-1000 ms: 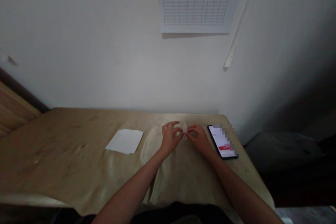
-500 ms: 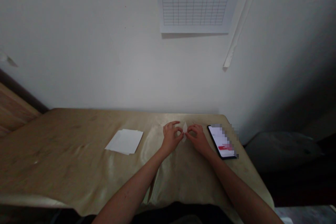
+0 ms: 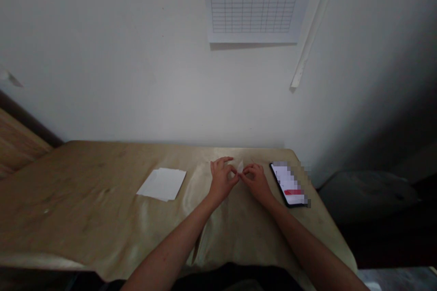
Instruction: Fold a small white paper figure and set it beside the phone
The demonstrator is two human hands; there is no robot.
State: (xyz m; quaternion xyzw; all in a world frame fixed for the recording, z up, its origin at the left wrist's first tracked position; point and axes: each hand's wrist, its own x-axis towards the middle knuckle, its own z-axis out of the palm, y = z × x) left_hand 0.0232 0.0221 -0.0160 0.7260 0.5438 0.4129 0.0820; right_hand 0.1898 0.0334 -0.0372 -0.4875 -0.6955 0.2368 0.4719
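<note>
My left hand (image 3: 221,179) and my right hand (image 3: 255,181) meet over the far middle of the table (image 3: 85,209). Both pinch a small folded piece of pale paper (image 3: 240,166) between thumb and fingertips; its point sticks up between them. The fingers of each hand are curled and closed on the paper. Both forearms reach in from the bottom edge of the view.
A small stack of white paper sheets (image 3: 162,183) lies left of my hands. A phone (image 3: 288,184) with a lit screen lies to the right, near the table's corner. A gridded chart (image 3: 253,0) hangs on the wall behind. A dark seat (image 3: 368,195) stands right of the table.
My two hands have drawn slightly closer together on the folded paper. Nothing else on the table has moved.
</note>
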